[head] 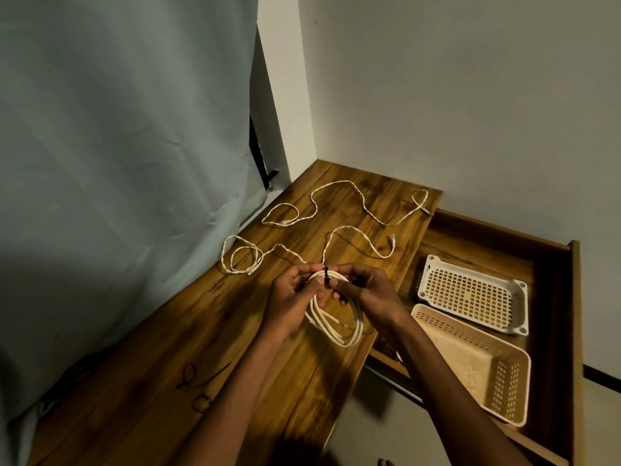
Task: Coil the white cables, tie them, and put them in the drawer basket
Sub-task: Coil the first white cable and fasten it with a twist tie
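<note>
Both hands, the left hand (291, 295) and the right hand (366, 290), pinched a thin black tie (326, 276) around the coiled white cable (339, 326) between them. This looked like the tying step. Next, the tie likely needed a firm pull.

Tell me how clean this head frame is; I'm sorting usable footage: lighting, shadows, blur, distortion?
Head view: dim, warm light; the hands holding the coiled cable cast a dark shadow down the tabletop; bottom edge nearly black; wide-angle bending tilts the walls and the drawer; slight softness, no glare.
</note>
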